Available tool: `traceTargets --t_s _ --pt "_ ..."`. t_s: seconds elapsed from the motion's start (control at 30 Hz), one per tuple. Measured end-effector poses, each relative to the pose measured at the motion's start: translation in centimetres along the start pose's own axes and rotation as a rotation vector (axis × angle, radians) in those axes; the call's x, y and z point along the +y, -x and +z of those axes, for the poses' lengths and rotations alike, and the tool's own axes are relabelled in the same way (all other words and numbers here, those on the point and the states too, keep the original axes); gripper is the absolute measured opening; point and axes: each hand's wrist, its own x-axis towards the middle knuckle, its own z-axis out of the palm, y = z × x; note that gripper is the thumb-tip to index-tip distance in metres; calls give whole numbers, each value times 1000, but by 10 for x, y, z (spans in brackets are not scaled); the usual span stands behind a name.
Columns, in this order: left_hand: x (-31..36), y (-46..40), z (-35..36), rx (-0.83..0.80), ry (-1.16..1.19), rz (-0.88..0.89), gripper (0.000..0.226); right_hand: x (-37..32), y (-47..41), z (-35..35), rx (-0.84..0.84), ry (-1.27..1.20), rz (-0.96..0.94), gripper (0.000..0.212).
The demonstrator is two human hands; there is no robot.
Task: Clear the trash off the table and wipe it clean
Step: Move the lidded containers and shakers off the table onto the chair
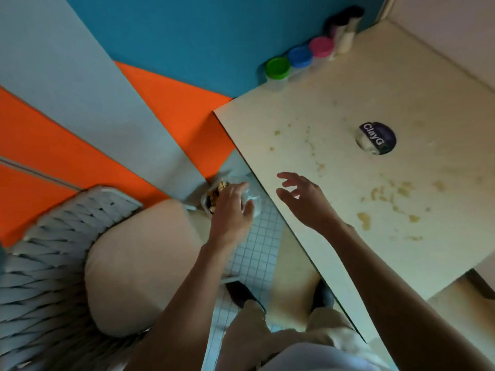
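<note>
1. I am in the trash-clearing part of the task, I think. My left hand [233,207] is low beside the table [308,108], off its edge, and it is over a clear plastic container [214,195] with food leftovers inside. The container seems to sit in or on a small bin near the floor, between the table corner and the chair [53,250], but I cannot see the bin clearly.

2. My left fingers are curved over a crumpled clear wrap or lid [251,202] on the container. Whether they grip it or only touch it, I cannot tell, because the hand covers the contact and the picture is blurred there.

3. My right hand [305,199] is above the near edge of the table, the fingers spread and a little bent, and it holds nothing.

4. The table is not wiped yet: yellow-brown stains [364,219] and crumbs lie over the middle and the near part. A small round tub with a dark label [376,137] lies well apart from my hands.

5. By the wall, jars with green [278,67], blue [300,56] and pink [321,46] lids stand in a row. They look like things to keep, not trash, but this is only my guess.

6. The next move, as I judge it, needs the left hand free, then a decision about the labelled tub, and then a cloth. No cloth is in view.

7. The far bottles in the corner are blurred. My shoe [242,291] shows below on the tiled floor.
</note>
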Motion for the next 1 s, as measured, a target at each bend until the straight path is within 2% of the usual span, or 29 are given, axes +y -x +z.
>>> traceTargets --t_s 0.27,0.53,0.8,1.0 --pt "126 -8 55 105 13 57 44 52 1 -118 70 -19 -32 39" --pt "203 -42 71 132 57 61 46 67 -38 -196 95 -15 -69 38" --pt "241 -117 58 219 78 49 47 64 -110 -237 115 -53 -56 37" --pt "233 -200 49 241 57 2 51 57 -195 -246 122 -23 -41 38"
